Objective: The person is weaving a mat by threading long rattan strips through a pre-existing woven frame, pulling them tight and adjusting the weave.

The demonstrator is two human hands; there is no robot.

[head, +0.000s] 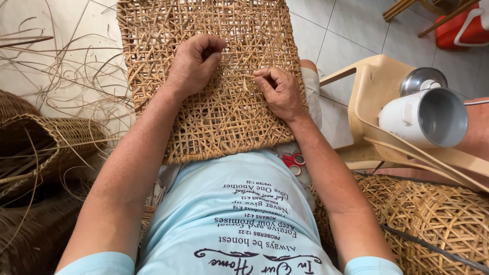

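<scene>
A square panel of open-weave rattan cane (214, 112) lies across my lap, reaching out over the tiled floor. My left hand (194, 62) rests on the panel's upper middle with its fingers curled and pressing into the weave. My right hand (279, 91) sits to the right of it, thumb and forefinger pinched on a thin cane strand (248, 77) that runs leftward through the mesh. Both forearms come up from the bottom of the view.
Red-handled scissors (294, 162) lie by my right hip. Loose cane strips (66, 76) litter the floor at left, beside dark woven baskets (46, 142). A beige plastic chair (377, 102) holds a white cup (425, 117) at right. More woven panels (438, 219) sit at lower right.
</scene>
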